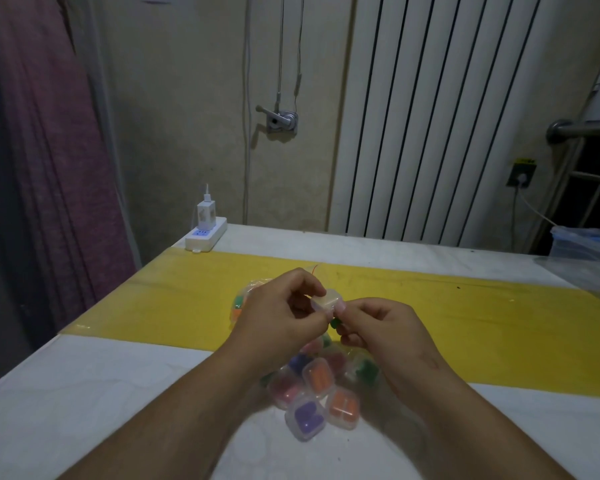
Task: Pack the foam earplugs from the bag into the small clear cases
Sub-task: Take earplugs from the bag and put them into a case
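Clear plastic is heaped at the lower middle of the frame: a pile of filled cases (312, 393) lies on the white table (118, 393) between the person's forearms. The nearest holds purple plugs, and those behind it hold orange and red.

Just above the pile the two hands meet. The left hand (278, 317) pinches a small clear case (327, 300) from its left side, fingers curled over the top. The right hand (378, 327) nips the case's right edge between thumb and forefinger. A green earplug (334, 323) shows just under that case, against the right fingers; whether they grip it I cannot tell, nor whether the lid is up or down.

Behind the left hand, on the yellow strip (465, 323), lies the bag (245, 303), with loose green and orange plugs showing through it.

I'd judge the case very light, stiff and slick, likely to pop out of a hard squeeze. It looks best held by its side walls and levered open at the lip. The plugs look like soft foam that squashes and springs back, so a gentle pinch at the middle should do, pushed in end first.

Farther off, towards the left of the frame, a power strip (205, 233) with a charger sits on the table's far corner. A ribbed white radiator (430, 116) fills the upper right.
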Demonstrator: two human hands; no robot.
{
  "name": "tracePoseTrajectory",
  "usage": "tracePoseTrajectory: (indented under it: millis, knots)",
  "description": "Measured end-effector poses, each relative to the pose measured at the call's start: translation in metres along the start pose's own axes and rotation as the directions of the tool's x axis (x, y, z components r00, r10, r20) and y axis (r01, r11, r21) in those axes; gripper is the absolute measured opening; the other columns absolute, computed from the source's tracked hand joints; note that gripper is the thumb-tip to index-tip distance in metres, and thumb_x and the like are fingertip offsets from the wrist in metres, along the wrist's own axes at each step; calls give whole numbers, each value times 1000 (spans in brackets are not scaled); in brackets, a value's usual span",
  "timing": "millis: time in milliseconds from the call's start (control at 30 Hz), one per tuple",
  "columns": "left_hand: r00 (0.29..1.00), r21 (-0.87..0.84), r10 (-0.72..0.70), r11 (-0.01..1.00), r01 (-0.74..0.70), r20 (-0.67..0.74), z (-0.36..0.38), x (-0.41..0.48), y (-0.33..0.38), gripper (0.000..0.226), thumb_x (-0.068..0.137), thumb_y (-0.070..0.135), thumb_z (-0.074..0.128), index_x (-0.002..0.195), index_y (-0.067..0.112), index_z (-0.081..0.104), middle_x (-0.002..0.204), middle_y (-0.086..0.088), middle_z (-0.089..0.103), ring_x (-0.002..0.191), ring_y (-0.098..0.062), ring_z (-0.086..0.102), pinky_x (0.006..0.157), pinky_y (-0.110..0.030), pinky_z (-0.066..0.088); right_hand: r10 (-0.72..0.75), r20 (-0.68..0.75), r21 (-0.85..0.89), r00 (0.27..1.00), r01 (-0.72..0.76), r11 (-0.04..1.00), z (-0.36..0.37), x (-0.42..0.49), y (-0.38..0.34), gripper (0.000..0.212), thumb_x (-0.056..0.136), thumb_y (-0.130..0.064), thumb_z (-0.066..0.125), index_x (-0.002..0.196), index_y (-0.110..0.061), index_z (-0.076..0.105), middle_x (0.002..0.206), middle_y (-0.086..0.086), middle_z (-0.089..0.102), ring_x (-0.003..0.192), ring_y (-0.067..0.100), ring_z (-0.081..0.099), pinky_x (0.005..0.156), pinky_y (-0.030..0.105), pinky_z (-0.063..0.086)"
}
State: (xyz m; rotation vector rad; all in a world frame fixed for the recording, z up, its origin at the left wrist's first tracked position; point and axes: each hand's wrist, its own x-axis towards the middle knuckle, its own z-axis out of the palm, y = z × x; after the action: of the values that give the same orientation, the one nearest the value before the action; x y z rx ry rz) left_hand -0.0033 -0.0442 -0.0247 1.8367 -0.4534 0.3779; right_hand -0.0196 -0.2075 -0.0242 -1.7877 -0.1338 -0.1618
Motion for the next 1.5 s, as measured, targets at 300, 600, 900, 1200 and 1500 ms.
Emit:
tracePoseTrajectory:
  millis: [300, 600, 900, 1200, 1500]
  knots:
    - [992, 90, 24, 995, -35, 124, -3, 0, 5, 31, 79, 13, 74, 96, 37, 68, 103, 7, 56, 86, 0, 58, 77, -12, 49, -114, -86, -99, 990, 105, 990, 2, -1, -3, 9, 83, -26, 72, 76, -27, 78, 72, -7, 72, 69, 9, 64, 72, 40, 55]
    - [999, -45, 5, 999, -3, 52, 2, 1, 5, 25, 75, 7, 79, 90, 21, 65, 100, -2, 65, 89, -9, 68, 77, -20, 55, 79, 51, 156, 996, -86, 984, 1, 0, -3, 29, 88, -26, 66, 70, -6, 75, 65, 7, 60, 66, 18, 56, 65, 33, 46]
    - [999, -26, -23, 999, 24, 30, 2, 0, 1, 16, 79, 14, 77, 89, 20, 66, 89, 2, 71, 85, -14, 69, 80, -41, 58, 109, 6, 160, 994, -109, 981, 0, 3, 0, 17, 84, -23, 72, 78, -8, 78, 73, 9, 67, 75, 21, 62, 70, 33, 52]
    - [999, -21, -33, 999, 33, 9, 4, 1, 4, 8, 88, 20, 68, 87, 22, 61, 82, 3, 69, 76, -7, 69, 72, -32, 58, 98, -90, -4, 991, -98, 995, 4, -1, 0, 10, 78, -22, 72, 72, -16, 77, 66, 3, 68, 63, 11, 59, 72, 40, 53]
    - [982, -206, -188, 960, 187, 15, -8, 4, 13, 37, 94, -6, 40, 95, 17, 69, 99, -10, 64, 82, -26, 71, 73, -35, 61, 58, -101, 67, 993, -51, 996, 1, 2, -2, 9, 84, -11, 72, 77, -13, 76, 64, 2, 69, 57, 12, 59, 64, 31, 54]
